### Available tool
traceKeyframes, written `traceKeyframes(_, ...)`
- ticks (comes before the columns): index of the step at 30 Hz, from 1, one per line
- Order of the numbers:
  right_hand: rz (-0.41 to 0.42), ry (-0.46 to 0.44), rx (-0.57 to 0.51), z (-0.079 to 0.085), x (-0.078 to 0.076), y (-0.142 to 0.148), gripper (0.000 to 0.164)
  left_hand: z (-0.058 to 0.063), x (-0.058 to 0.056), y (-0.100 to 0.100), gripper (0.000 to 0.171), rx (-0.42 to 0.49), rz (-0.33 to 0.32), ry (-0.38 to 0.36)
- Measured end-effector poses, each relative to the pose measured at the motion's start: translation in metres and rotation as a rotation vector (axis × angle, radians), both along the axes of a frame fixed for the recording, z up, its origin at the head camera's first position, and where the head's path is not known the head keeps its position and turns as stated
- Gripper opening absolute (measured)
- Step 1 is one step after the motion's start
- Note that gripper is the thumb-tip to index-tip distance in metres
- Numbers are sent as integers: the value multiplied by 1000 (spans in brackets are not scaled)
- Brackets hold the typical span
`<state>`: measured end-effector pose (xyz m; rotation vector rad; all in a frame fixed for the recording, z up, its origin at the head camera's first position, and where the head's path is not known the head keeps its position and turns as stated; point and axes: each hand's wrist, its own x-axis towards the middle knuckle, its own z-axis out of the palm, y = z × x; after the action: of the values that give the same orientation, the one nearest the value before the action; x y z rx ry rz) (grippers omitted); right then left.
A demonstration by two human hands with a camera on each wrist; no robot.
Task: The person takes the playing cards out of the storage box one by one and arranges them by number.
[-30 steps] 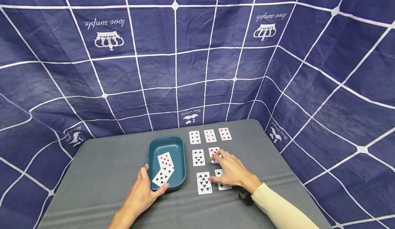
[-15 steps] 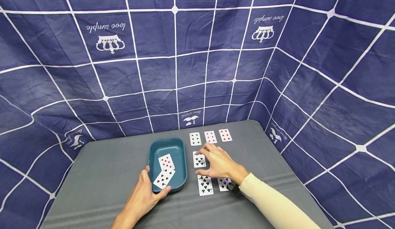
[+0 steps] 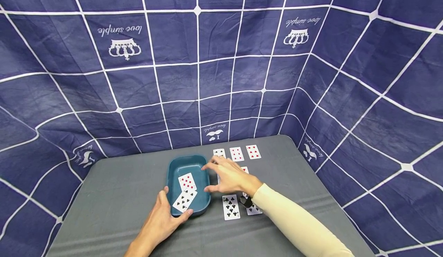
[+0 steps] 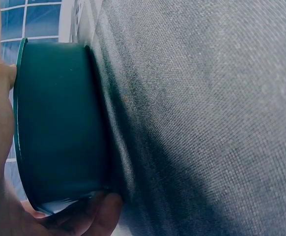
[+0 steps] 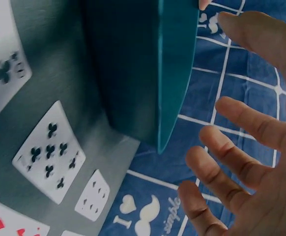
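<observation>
My left hand (image 3: 162,214) grips the near left corner of a teal tray (image 3: 188,161), thumb by the near rim and fingers round its left wall. Inside the tray lie a diamonds card (image 3: 187,182) and a spades card (image 3: 184,200), overlapping. My right hand (image 3: 226,176) hovers at the tray's right rim, fingers spread and nothing between them, as the right wrist view confirms. Beneath that hand is a clubs card (image 5: 49,152), mostly covered in the head view. Beside the tray's near right corner lies another clubs card (image 3: 230,207).
At the back are a spades card (image 3: 219,151), partly covered, a diamonds card (image 3: 237,154) and a hearts card (image 3: 253,152). Another hearts card (image 3: 245,169) peeks out behind my right hand. A spades card (image 3: 254,209) lies under the black wrist device (image 3: 246,201).
My right hand has moved left from above the middle-row hearts card, over the clubs card, to the tray's right rim. The left hand keeps its grip; the cards look unmoved.
</observation>
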<state>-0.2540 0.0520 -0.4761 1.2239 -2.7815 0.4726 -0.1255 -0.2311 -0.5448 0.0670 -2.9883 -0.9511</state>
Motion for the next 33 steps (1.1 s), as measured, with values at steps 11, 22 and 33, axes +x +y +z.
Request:
traceKeyframes(11, 66, -29, 111, 0, -9, -36, 73, 0, 2, 0, 127, 0, -9, 32)
traceKeyframes(22, 192, -33, 273, 3, -20, -76, 81, 3, 1, 0, 123, 9, -12, 35)
traceKeyframes(33, 275, -66, 418, -9, -23, -109, 86, 0, 3, 0, 123, 19, -11, 38)
